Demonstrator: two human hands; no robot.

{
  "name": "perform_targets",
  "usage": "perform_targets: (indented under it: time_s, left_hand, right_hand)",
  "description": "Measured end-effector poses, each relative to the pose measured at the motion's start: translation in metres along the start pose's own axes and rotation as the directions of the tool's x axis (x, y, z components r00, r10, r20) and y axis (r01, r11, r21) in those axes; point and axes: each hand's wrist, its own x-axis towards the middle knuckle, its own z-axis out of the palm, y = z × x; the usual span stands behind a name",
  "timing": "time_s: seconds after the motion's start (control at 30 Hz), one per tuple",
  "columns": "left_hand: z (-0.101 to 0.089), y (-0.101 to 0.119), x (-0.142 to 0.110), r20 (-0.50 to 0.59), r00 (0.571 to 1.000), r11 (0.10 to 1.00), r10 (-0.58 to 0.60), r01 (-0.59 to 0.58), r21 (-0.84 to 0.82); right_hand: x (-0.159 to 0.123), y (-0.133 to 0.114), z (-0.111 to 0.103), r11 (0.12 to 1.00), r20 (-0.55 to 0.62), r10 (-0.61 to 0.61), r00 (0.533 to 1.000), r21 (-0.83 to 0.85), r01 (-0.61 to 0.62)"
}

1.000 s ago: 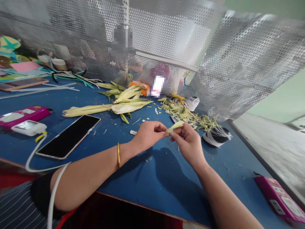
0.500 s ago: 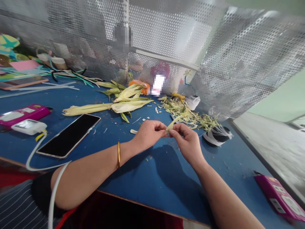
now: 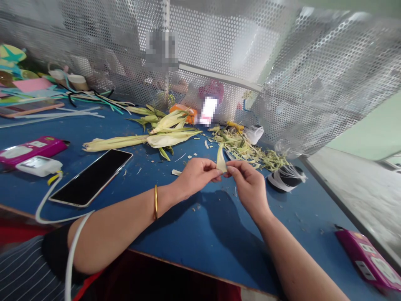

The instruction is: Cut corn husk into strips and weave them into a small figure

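Observation:
Between my hands, above the blue table, a small pale-green strip of corn husk (image 3: 221, 159) stands upright, its narrow tip pointing away from me. My left hand (image 3: 199, 173) pinches its lower end between thumb and fingers. From the other side, my right hand (image 3: 247, 179) has thumb and forefinger closed on the strip's lower right edge. Beyond my left hand lie whole corn husks (image 3: 172, 136), some spread and some bundled lengthwise. A heap of shredded husk scraps (image 3: 244, 146) lies past my right hand.
A black phone (image 3: 92, 177) and a magenta power strip (image 3: 34, 148) with a white cable lie at left. Another magenta power strip (image 3: 368, 257) is at right. A black roll wrapped in clear strands (image 3: 285, 179) stands near the scraps. A perforated screen (image 3: 216, 42) rises behind the table.
The husk strip has swung from leaning right to standing nearly upright, and more of it shows. My right fingertips have shifted slightly right, while my left hand has stayed nearly still.

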Motion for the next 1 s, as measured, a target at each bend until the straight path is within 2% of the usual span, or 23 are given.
perform_targets:
  time_s: [0.1,0.2,0.27,0.53,0.67,0.9,1.0]
  left_hand:
    - [-0.0001,0.0077,-0.0004,-0.021,0.992,0.988,-0.125,0.122,-0.091]
    - [-0.0018,0.0107,-0.0009,0.014,0.981,0.964,-0.193,0.192,-0.182]
    - [-0.0030,0.0108,-0.0014,0.051,0.977,0.951,-0.208,0.215,-0.223]
    - [-0.0071,0.0108,-0.0010,0.177,0.949,0.908,-0.259,0.302,-0.292]
    - [-0.0081,0.0093,-0.0002,0.205,0.938,0.893,-0.280,0.333,-0.304]
    - [-0.0038,0.0067,-0.0006,0.063,0.974,0.933,-0.217,0.226,-0.281]
    - [-0.0004,0.0039,-0.0005,0.003,0.987,0.952,-0.162,0.157,-0.263]
  right_hand:
    - [0.0041,-0.0016,-0.0088,0.988,-0.029,-0.153,0.988,-0.023,0.152]
    - [0.0060,-0.0037,-0.0130,0.942,0.045,-0.317,0.947,-0.105,0.320]
    - [0.0058,-0.0048,-0.0125,0.924,0.087,-0.352,0.932,-0.130,0.361]
    - [0.0063,-0.0060,-0.0124,0.927,0.116,-0.359,0.926,-0.067,0.368]
    - [0.0063,-0.0040,-0.0122,0.928,0.111,-0.355,0.928,-0.079,0.365]
    - [0.0033,-0.0007,-0.0075,0.938,0.081,-0.315,0.946,-0.125,0.323]
    - [0.0014,0.0011,-0.0050,0.956,0.044,-0.263,0.964,-0.121,0.267]
